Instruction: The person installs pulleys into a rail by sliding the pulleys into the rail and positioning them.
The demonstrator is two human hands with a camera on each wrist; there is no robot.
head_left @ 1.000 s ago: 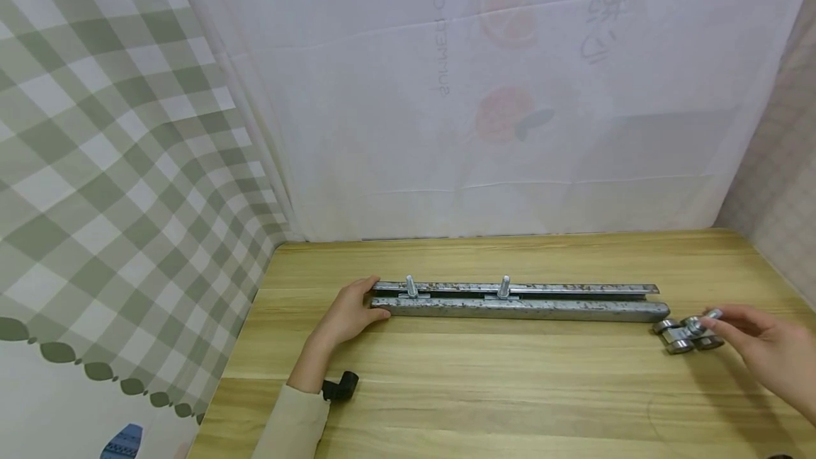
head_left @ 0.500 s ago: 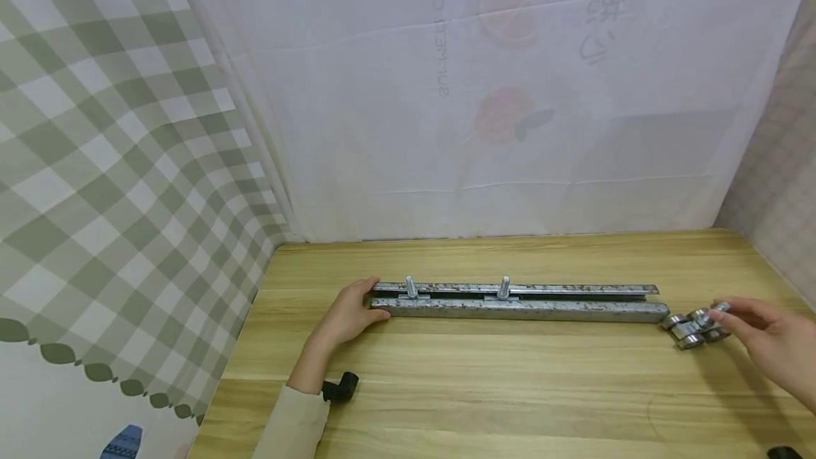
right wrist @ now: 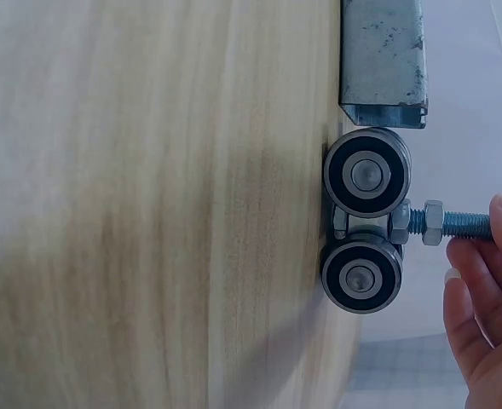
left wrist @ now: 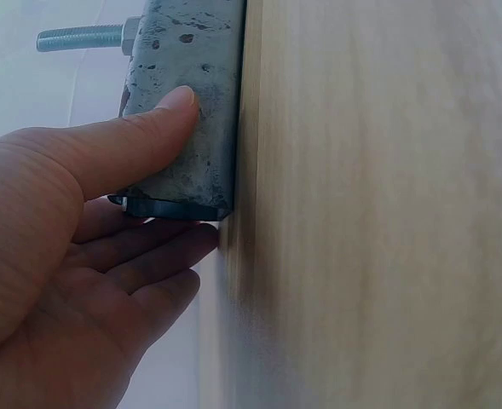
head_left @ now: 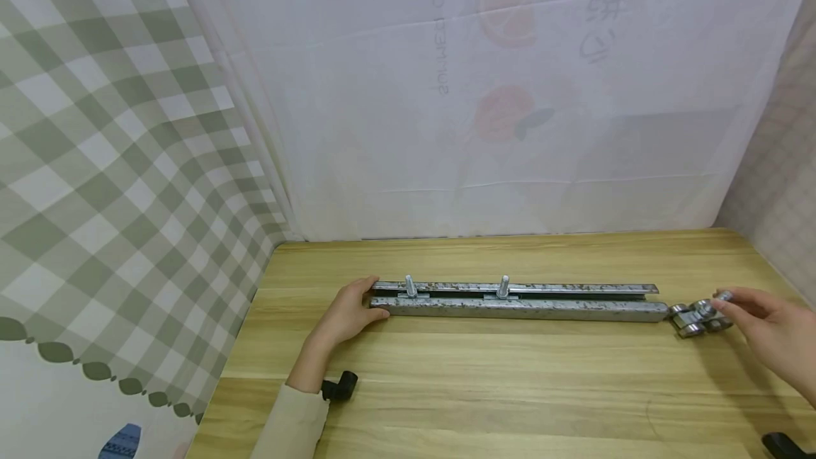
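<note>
A long grey metal track rail (head_left: pixel 529 309) with a slot along its top lies across the table. Two upright bolts (head_left: pixel 503 287) stick out of the slot. At its left end my left hand (head_left: pixel 344 314) holds the rail, thumb on the near face; in the left wrist view the fingers lie by the end. My right hand (head_left: pixel 774 331) pinches the threaded bolt of a roller trolley (head_left: pixel 693 320) just off the rail's right end. The right wrist view shows the trolley's wheels (right wrist: pixel 366 175) close to the rail's open end; whether they touch I cannot tell.
The wooden table (head_left: pixel 510 388) ends at a white printed cloth (head_left: pixel 408 126) behind. Green checked cloth (head_left: pixel 127 161) hangs on the left, pale cloth (head_left: pixel 787 147) on the right. Black wrist pieces (head_left: pixel 341 386) show beside the left wrist and at the lower right corner.
My right hand has moved slightly back and to the right, and the trolley has turned more into line with the rail's end. The left hand and the rail stay put.
</note>
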